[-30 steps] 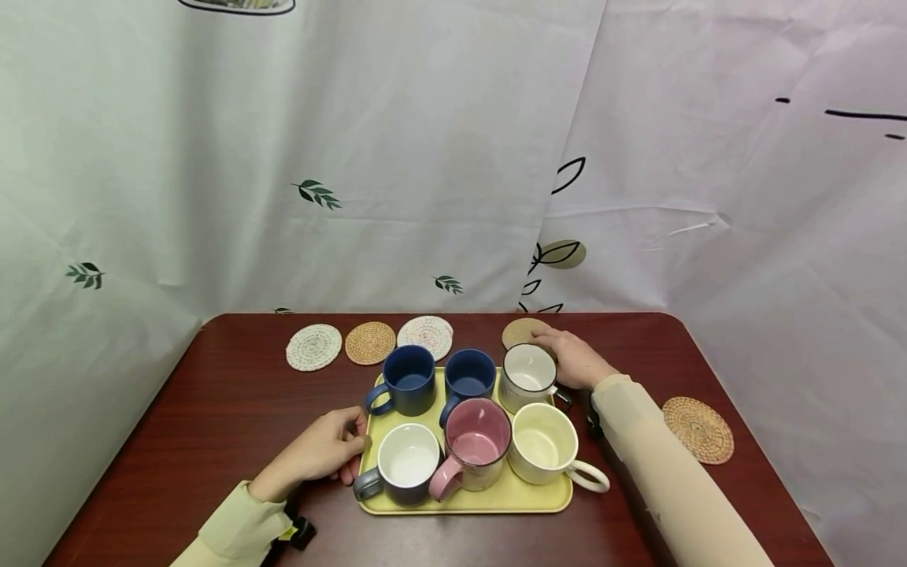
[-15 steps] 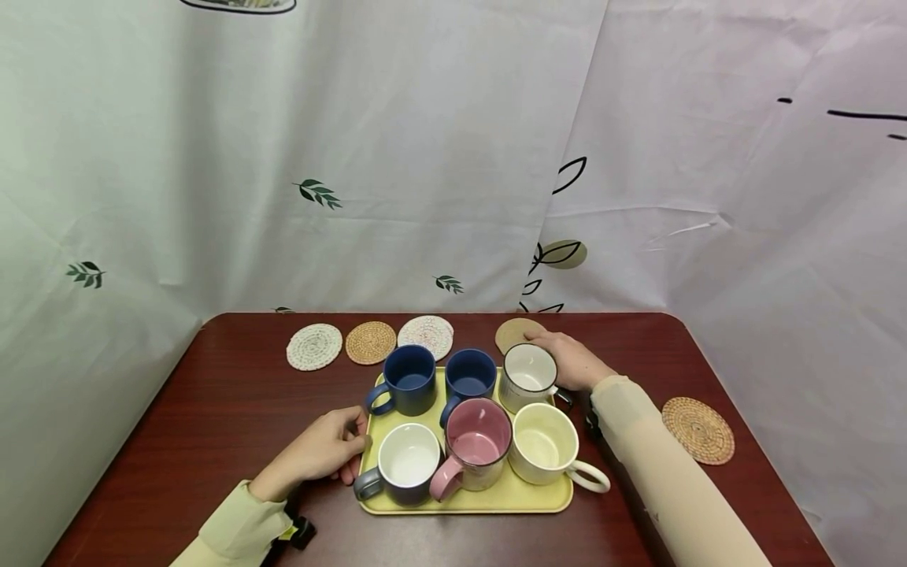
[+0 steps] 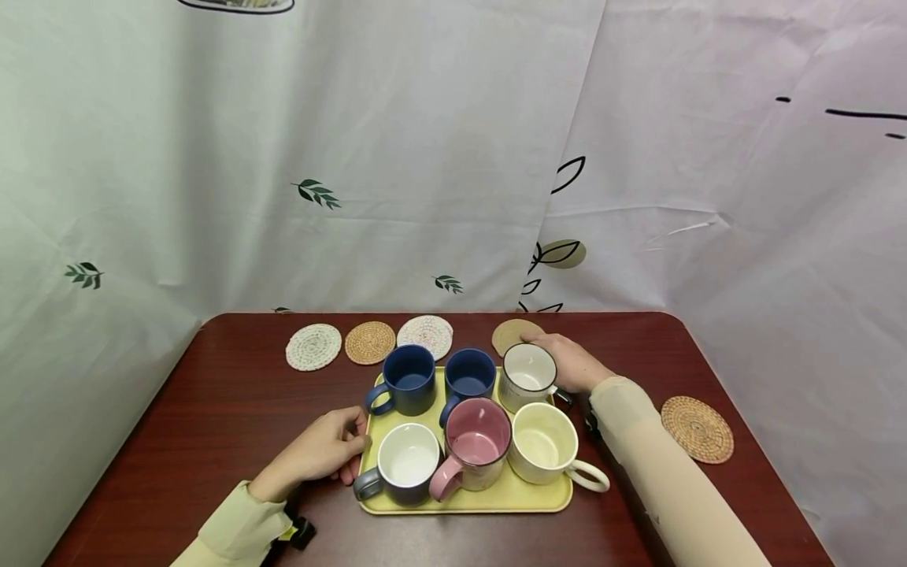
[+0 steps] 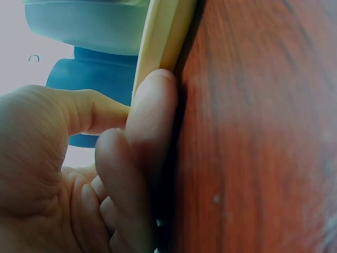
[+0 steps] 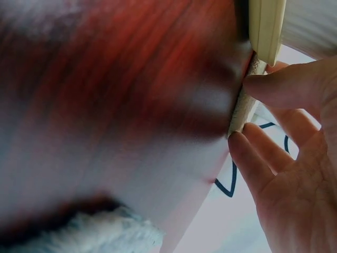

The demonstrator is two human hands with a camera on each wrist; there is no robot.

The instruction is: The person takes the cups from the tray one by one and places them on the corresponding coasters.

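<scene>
A yellow tray (image 3: 520, 501) carries two dark blue mugs (image 3: 411, 378), a grey mug (image 3: 409, 457), a pink mug (image 3: 478, 441), a cream mug (image 3: 544, 442) and a white mug (image 3: 527, 376) with a dark rim. My left hand (image 3: 319, 449) pinches the tray's left edge between thumb and finger, as the left wrist view shows. Behind the white mug, my right hand (image 3: 575, 364) holds a plain tan coaster (image 3: 512, 335) by its edge, flat on the table. Part of that hand is hidden by the white mug. Thumb and fingertips meet the coaster's edge (image 5: 243, 108) in the right wrist view.
Along the table's back edge lie a whitish coaster (image 3: 314, 347), a woven straw coaster (image 3: 371, 343) and a white speckled coaster (image 3: 427, 337). Another straw coaster (image 3: 697, 429) lies at the right, beside my sleeve. A white curtain (image 3: 425, 157) hangs behind the dark red table (image 3: 212, 409).
My right hand has slid the tan coaster a little to the left, toward the other coasters in the back row. The left hand, the tray and the mugs stay put.
</scene>
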